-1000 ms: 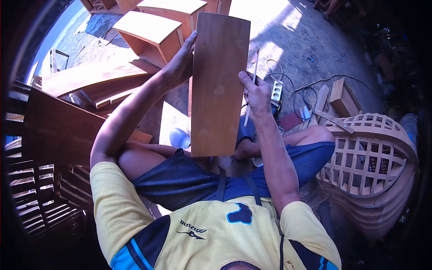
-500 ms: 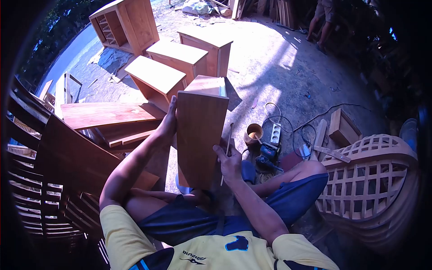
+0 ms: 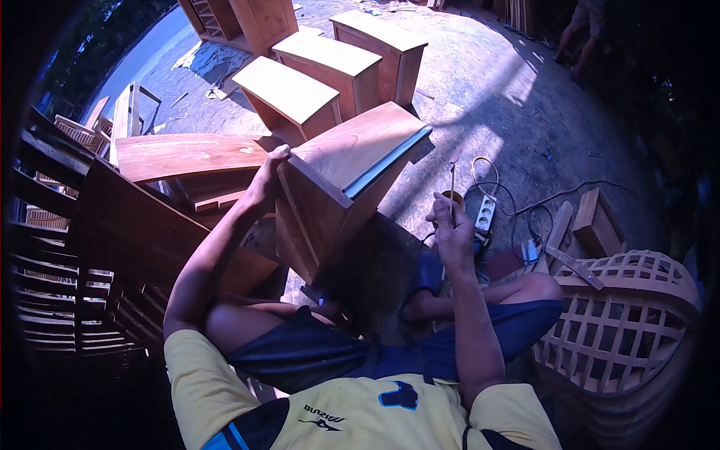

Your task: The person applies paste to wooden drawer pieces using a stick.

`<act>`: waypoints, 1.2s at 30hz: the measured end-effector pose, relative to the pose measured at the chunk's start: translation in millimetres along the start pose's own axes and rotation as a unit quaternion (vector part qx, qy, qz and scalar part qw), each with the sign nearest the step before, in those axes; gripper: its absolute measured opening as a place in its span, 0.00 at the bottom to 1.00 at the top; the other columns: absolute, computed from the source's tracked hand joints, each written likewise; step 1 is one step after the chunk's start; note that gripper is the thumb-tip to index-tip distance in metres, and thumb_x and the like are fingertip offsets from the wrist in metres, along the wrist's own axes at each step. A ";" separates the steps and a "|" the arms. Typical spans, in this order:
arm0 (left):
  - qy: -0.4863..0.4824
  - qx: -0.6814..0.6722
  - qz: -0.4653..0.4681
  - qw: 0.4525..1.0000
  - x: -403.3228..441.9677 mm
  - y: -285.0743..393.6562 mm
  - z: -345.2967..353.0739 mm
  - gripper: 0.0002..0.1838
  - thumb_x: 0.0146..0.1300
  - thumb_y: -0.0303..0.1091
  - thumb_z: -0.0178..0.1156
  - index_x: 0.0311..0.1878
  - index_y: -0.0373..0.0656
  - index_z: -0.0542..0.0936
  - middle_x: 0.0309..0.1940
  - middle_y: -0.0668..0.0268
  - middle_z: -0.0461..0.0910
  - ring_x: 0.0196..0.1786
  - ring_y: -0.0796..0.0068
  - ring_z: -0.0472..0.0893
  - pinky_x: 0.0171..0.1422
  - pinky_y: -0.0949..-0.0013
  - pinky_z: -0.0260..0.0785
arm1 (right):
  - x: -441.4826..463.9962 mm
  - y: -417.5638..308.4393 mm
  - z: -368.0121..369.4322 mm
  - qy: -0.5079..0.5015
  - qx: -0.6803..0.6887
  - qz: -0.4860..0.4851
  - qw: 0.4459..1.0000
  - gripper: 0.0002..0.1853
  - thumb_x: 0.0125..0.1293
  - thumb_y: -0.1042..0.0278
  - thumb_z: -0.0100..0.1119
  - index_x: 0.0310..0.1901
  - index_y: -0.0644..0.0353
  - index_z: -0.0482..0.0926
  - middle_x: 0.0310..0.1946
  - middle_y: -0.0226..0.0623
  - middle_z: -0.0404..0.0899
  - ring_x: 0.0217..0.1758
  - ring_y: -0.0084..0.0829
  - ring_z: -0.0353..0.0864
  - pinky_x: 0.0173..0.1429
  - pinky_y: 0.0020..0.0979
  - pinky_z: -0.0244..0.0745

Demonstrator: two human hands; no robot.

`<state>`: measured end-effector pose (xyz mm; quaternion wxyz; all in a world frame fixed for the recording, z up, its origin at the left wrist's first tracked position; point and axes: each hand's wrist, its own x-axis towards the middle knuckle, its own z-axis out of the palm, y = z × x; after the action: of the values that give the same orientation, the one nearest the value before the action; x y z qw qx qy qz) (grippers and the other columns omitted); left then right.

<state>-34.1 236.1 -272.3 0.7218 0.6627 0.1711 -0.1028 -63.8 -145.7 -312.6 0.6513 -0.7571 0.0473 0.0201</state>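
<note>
My left hand (image 3: 271, 171) grips the upper left corner of a wooden drawer (image 3: 360, 146), which stands tilted on the ground in front of me. A pale metal slide rail (image 3: 390, 159) runs along the drawer's side. In my closed right hand (image 3: 454, 234) is a thin spatula (image 3: 453, 178), held upright with its small flat tip pointing away from me. It is apart from the drawer. Just behind the right hand's fingers, a round pot (image 3: 452, 197) is mostly hidden.
Three wooden drawers (image 3: 289, 91) stand beyond, near a cabinet (image 3: 262, 26). Boards (image 3: 191, 156) lie at left. A white power strip (image 3: 486, 214) with cables sits right, before a small wooden box (image 3: 598, 225) and a lattice wooden piece (image 3: 615, 322). A person's legs (image 3: 581, 37) show far right.
My left hand has turned and tipped the drawer, bringing its side with the rail into view. My right hand has moved away from the drawer, up and right toward the pot, with the spatula.
</note>
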 end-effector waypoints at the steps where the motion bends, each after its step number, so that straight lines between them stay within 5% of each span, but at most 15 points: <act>1: -0.032 0.012 0.015 0.999 3.4 -12.7 -11.3 0.39 0.72 0.67 0.49 0.69 0.40 0.73 0.59 0.57 0.78 0.59 0.67 0.79 0.69 0.61 0.68 | 1.8 -2.5 -1.3 -0.009 -0.007 -0.044 0.999 0.25 0.82 0.51 0.55 0.64 0.66 0.81 0.37 0.27 0.82 0.34 0.13 0.72 0.41 0.20 0.69; 2: -0.035 0.019 0.056 0.998 -24.1 4.1 13.5 0.31 0.73 0.60 0.48 0.57 0.40 0.78 0.49 0.63 0.79 0.53 0.72 0.77 0.64 0.66 0.67 | 1.2 -4.9 -2.4 -0.019 -0.015 -0.090 0.996 0.25 0.82 0.52 0.54 0.65 0.66 0.80 0.38 0.27 0.82 0.36 0.14 0.73 0.43 0.21 0.70; 3: -0.028 0.018 0.049 0.998 -24.9 1.8 13.8 0.31 0.73 0.60 0.48 0.57 0.40 0.78 0.49 0.63 0.79 0.53 0.72 0.77 0.64 0.66 0.67 | -1.9 -8.0 -4.8 -0.026 -0.014 -0.084 0.996 0.25 0.82 0.52 0.54 0.65 0.66 0.80 0.38 0.27 0.82 0.36 0.14 0.73 0.43 0.21 0.70; 5: -0.123 0.164 0.213 0.955 -22.4 -3.7 10.2 0.26 0.72 0.57 0.49 0.44 0.39 0.78 0.38 0.68 0.76 0.46 0.76 0.74 0.57 0.69 0.65 | -11.5 -15.3 -8.1 -0.075 -0.038 -0.122 0.989 0.24 0.83 0.54 0.53 0.67 0.67 0.78 0.40 0.27 0.80 0.39 0.17 0.77 0.46 0.23 0.73; 6: -0.141 0.195 0.223 0.944 -31.9 3.4 17.1 0.24 0.72 0.53 0.49 0.38 0.38 0.75 0.31 0.72 0.71 0.40 0.79 0.69 0.51 0.70 0.64 | -16.0 -21.9 -3.3 -0.062 -0.074 -0.202 0.975 0.23 0.82 0.59 0.54 0.69 0.67 0.77 0.40 0.32 0.82 0.36 0.21 0.78 0.46 0.27 0.75; 11: -0.143 0.240 0.273 0.921 -49.9 -0.1 28.6 0.25 0.73 0.51 0.44 0.37 0.35 0.75 0.29 0.69 0.70 0.37 0.78 0.71 0.46 0.71 0.65 | -39.2 -60.9 7.3 -0.092 -0.131 -0.286 0.945 0.22 0.77 0.66 0.61 0.70 0.59 0.78 0.38 0.43 0.81 0.35 0.31 0.78 0.47 0.33 0.77; 15: -0.091 0.248 0.291 0.920 -59.1 -20.2 24.7 0.26 0.73 0.50 0.42 0.37 0.34 0.75 0.31 0.66 0.74 0.38 0.77 0.73 0.46 0.71 0.66 | -51.9 -64.4 10.3 -0.192 -0.168 -0.268 0.929 0.23 0.75 0.69 0.63 0.69 0.56 0.79 0.32 0.41 0.76 0.33 0.34 0.77 0.40 0.36 0.74; 17: -0.060 0.211 0.251 0.943 -61.4 -42.1 15.0 0.29 0.73 0.55 0.41 0.36 0.35 0.77 0.30 0.67 0.76 0.36 0.78 0.73 0.44 0.71 0.67 | -53.2 -60.1 14.4 -0.225 -0.155 -0.280 0.920 0.24 0.72 0.72 0.66 0.69 0.55 0.80 0.31 0.39 0.75 0.32 0.32 0.77 0.38 0.35 0.73; 20: -0.018 0.086 0.196 0.977 -69.0 -49.6 14.7 0.44 0.70 0.77 0.38 0.34 0.37 0.78 0.25 0.70 0.76 0.30 0.79 0.73 0.38 0.71 0.64 | -55.7 -67.7 21.4 -0.244 -0.167 -0.292 0.909 0.25 0.69 0.76 0.67 0.68 0.53 0.81 0.30 0.38 0.75 0.30 0.33 0.77 0.37 0.35 0.73; 23: -0.023 0.121 0.199 0.972 -71.9 -56.8 -1.8 0.46 0.69 0.79 0.38 0.32 0.38 0.78 0.26 0.69 0.77 0.31 0.80 0.73 0.38 0.72 0.63 | -51.1 -70.1 42.0 -0.251 -0.198 -0.329 0.889 0.24 0.70 0.70 0.68 0.67 0.49 0.82 0.31 0.37 0.74 0.29 0.34 0.80 0.34 0.38 0.77; 36: -0.075 0.202 0.291 0.932 -86.9 -49.7 5.8 0.39 0.77 0.68 0.39 0.34 0.37 0.78 0.23 0.67 0.75 0.29 0.78 0.72 0.36 0.70 0.65 | -60.8 -86.9 80.6 -0.297 -0.321 -0.359 0.825 0.24 0.72 0.71 0.64 0.68 0.46 0.81 0.31 0.36 0.71 0.28 0.36 0.80 0.32 0.41 0.77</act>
<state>-132.0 218.6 -284.5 0.5820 0.8054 -0.1080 0.0295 -113.3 -50.4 -233.6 0.3156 -0.8444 -0.4323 0.0228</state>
